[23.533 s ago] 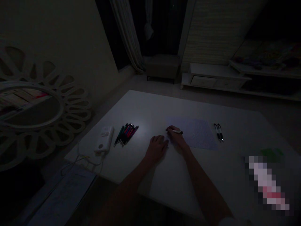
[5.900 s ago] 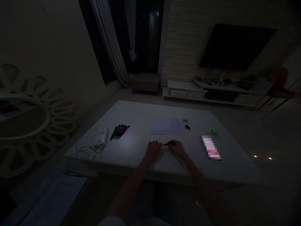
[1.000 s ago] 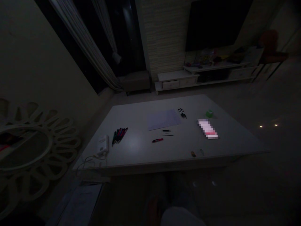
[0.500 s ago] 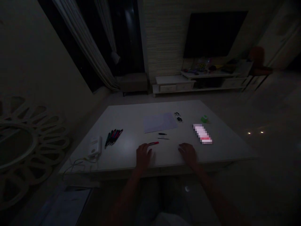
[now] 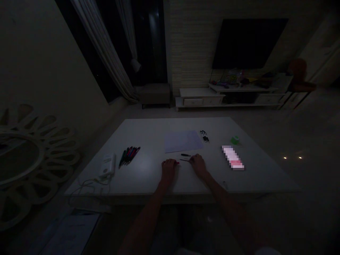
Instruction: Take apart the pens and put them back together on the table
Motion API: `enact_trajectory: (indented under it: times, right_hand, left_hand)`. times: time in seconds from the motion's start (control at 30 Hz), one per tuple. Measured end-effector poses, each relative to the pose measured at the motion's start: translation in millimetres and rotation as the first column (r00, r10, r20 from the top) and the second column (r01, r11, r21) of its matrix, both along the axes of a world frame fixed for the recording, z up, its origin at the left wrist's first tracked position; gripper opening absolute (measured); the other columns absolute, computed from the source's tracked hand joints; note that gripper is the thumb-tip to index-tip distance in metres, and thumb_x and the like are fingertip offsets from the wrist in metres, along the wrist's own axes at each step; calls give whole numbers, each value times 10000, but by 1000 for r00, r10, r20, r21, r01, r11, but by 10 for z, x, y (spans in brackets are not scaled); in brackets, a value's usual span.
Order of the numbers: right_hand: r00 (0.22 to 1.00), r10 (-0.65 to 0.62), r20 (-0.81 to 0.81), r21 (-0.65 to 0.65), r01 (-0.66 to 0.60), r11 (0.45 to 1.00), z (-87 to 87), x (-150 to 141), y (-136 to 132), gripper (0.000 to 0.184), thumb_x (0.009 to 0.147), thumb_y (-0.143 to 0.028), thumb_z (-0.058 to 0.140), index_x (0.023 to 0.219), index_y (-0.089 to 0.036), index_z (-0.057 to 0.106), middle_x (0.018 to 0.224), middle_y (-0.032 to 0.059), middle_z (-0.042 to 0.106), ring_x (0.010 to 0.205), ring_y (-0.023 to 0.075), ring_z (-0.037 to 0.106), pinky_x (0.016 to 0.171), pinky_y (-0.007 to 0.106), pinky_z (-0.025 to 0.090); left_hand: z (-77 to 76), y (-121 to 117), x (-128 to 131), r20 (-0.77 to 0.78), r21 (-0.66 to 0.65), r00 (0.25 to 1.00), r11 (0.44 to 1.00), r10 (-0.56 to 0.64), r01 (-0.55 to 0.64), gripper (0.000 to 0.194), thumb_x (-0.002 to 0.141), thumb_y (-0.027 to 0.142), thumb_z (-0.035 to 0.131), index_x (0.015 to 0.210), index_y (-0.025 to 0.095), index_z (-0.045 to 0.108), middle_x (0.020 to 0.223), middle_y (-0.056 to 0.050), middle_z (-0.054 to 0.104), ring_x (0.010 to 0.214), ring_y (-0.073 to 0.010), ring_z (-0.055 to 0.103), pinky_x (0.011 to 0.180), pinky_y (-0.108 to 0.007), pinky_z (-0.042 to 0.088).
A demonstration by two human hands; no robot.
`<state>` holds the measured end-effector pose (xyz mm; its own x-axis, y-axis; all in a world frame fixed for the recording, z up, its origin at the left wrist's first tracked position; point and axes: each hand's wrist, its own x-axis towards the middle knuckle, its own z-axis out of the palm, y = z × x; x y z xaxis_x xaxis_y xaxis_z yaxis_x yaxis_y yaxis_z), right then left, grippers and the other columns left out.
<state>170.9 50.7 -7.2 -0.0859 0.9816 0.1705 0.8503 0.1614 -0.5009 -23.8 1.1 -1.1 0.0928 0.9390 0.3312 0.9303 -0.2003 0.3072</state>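
Just inside the table edge (image 5: 132, 193), left hand (image 5: 168, 170) and right hand (image 5: 198, 165) rest, fingers (image 5: 166, 162) curled, grip unclear.

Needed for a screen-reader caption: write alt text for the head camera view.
Left hand touches a small red item, right hand beside a thin dark rod, on a white table in a dim room; a paper sheet and pens lie nearby.

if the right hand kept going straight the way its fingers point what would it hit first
The right hand would most likely meet the thin dark rod first, perhaps a pen refill, lying right by its fingertips. The view is too dim to tell whether they already touch.
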Motion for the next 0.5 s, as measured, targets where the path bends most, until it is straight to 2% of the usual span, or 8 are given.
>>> enact_trajectory:
  times: [0.2, 0.5]
  right_hand:
    - [999, 44, -4, 16, -43, 999, 53, 35, -74, 125, 834, -202, 556, 864, -178, 675, 873, 95, 662, 865, 207, 571, 762, 285, 374]
    - [994, 106, -29, 21, -106, 994, 91, 34, -73, 96, 833, -200, 570, 840, -182, 663, 883, 96, 681, 896, 225, 568, 780, 299, 362]
  left_hand:
    - [-9, 15, -19, 133, 29, 987, 995, 88, -92, 182, 925, 220, 424, 995, 176, 586, 979, -57, 650, 941, -182, 562, 879, -349, 354]
    - [3, 4, -30, 184, 37, 981, 997, 57, -65, 179, 919, 200, 421, 992, 167, 581, 979, -65, 657, 934, -190, 566, 885, -362, 360]
